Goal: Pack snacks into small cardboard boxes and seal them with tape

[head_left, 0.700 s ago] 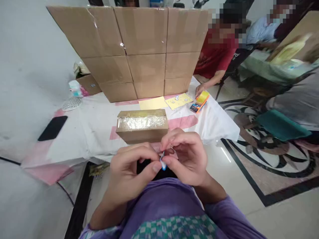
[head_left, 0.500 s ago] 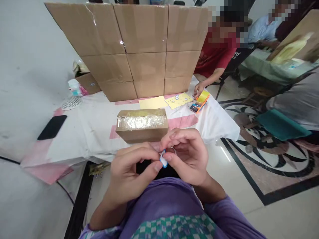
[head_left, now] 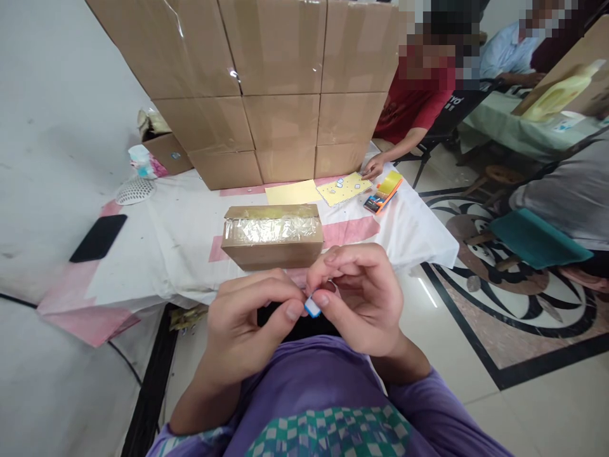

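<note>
My left hand [head_left: 247, 327] and my right hand [head_left: 361, 295] meet close in front of my chest, fingers curled. Between their thumbs and fingertips they pinch a small white and blue piece [head_left: 312, 306]. What the piece is stays too small to name. Just beyond my hands lies a low cardboard box [head_left: 272, 236] with shiny clear tape over its top, on the white-covered table [head_left: 181, 228].
A wall of stacked cardboard boxes [head_left: 266, 82] stands at the table's back. A black phone [head_left: 99, 237] lies at left, yellow sheets [head_left: 345, 188] and an orange pack [head_left: 383, 193] at right. Another person's hand [head_left: 372, 168] rests by the sheets. Patterned floor spreads right.
The small piece has turned between my fingertips and shows more of its white face. The other person's hand has slid up towards the yellow sheet. The view has shifted slightly.
</note>
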A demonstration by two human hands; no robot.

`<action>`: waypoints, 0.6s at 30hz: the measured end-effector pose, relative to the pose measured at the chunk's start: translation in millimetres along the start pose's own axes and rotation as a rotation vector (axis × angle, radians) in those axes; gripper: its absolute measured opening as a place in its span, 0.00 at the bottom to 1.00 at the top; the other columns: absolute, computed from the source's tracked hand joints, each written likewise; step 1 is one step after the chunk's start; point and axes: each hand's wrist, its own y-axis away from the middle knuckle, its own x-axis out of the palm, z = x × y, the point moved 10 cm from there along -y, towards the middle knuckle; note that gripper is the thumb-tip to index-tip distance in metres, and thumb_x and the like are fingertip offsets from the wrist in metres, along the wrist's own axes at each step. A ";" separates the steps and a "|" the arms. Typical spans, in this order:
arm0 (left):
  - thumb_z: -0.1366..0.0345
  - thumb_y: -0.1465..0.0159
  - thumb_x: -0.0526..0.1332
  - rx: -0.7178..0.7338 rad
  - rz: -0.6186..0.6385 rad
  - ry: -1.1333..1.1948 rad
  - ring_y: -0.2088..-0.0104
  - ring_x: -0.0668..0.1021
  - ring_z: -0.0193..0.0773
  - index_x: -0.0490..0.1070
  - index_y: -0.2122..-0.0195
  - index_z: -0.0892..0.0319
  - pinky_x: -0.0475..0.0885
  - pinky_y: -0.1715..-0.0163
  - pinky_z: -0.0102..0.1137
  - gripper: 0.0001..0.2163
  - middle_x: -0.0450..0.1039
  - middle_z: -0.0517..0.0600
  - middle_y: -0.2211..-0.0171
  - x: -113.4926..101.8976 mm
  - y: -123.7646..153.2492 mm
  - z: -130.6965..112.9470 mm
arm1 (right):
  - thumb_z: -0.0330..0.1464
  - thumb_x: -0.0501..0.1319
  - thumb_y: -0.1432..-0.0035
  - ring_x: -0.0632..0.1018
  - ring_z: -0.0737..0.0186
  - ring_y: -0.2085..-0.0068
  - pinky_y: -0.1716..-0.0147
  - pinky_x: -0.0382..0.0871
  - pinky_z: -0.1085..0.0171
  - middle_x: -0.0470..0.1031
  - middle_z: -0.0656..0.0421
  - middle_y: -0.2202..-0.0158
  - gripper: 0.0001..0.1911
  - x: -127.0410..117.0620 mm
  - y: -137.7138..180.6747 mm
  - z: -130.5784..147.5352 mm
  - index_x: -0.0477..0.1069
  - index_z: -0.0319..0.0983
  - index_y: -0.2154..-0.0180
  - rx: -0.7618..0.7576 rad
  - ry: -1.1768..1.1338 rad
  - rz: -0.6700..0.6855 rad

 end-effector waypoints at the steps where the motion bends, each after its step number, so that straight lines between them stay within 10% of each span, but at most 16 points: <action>1: 0.76 0.33 0.62 -0.001 -0.004 -0.001 0.72 0.75 0.29 0.75 0.65 0.59 0.71 0.71 0.27 0.06 0.75 0.45 0.72 -0.3 0.3 0.4 | 0.23 0.60 0.33 0.76 0.68 0.66 0.69 0.74 0.67 0.73 0.61 0.64 0.18 0.2 -0.4 -0.2 0.64 0.45 0.46 0.002 0.006 0.000; 18: 0.72 0.31 0.60 -0.053 -0.015 0.061 0.73 0.71 0.31 0.73 0.65 0.58 0.66 0.73 0.30 0.06 0.70 0.45 0.74 1.2 5.8 14.2 | 0.25 0.62 0.35 0.73 0.68 0.67 0.71 0.70 0.67 0.73 0.60 0.61 0.19 -0.1 0.9 -8.9 0.64 0.46 0.46 0.037 0.127 -0.009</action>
